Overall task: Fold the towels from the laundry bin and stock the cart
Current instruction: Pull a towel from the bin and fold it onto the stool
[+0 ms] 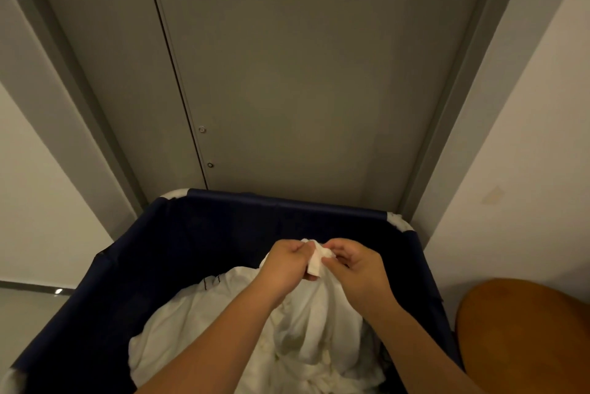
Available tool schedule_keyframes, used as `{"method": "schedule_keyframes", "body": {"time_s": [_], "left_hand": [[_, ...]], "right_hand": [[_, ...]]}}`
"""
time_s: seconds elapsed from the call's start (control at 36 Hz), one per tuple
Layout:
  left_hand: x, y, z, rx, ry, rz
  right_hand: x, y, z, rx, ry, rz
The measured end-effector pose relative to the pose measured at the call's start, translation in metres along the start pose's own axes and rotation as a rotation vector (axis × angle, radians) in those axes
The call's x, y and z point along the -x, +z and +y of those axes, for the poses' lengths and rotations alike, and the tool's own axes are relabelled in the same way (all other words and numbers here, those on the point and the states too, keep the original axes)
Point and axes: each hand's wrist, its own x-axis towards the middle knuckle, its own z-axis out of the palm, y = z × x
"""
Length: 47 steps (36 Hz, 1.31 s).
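left grip (284,262): curled, pinching | right grip (354,269): curled, pinching | forearms converging

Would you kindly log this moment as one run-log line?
step: towel pickup; left hand: pinches white towel edge; right hand: pinches same edge; towel: held up over navy laundry bin; fold: not begun

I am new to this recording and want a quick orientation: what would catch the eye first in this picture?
The left hand and right hand meet at lower centre, pinching the edge of a white towel raised above the white pile. Around them is the dark blue laundry bin, standing before a grey door; a rounded orange-brown object shows at lower right.
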Motion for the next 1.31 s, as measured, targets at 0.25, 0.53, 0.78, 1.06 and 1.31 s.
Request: {"method": "schedule_keyframes", "body": {"time_s": [0.25,0.53,0.78,1.06,1.31], "left_hand": [[-0.004,0.001,0.011,-0.067,0.019,-0.023],[-0.004,0.013,0.01,-0.227,0.125,-0.062],[-0.015,-0.045,-0.037,-0.496,0.301,0.074],[-0.032,-0.075,-0.082,-0.704,0.282,0.039],[-0.053,-0.101,-0.053,-0.681,0.285,-0.173]], "right_hand": [[0.003,-0.012,0.002,0.174,-0.109,-0.109],[-0.002,-0.018,-0.002,0.204,-0.234,-0.008],[-0.023,-0.036,-0.009,0.231,-0.147,0.045],[-0.033,-0.048,-0.062,0.254,-0.369,0.136],[-0.036,-0.063,-0.085,0.264,-0.424,0.145]]}}
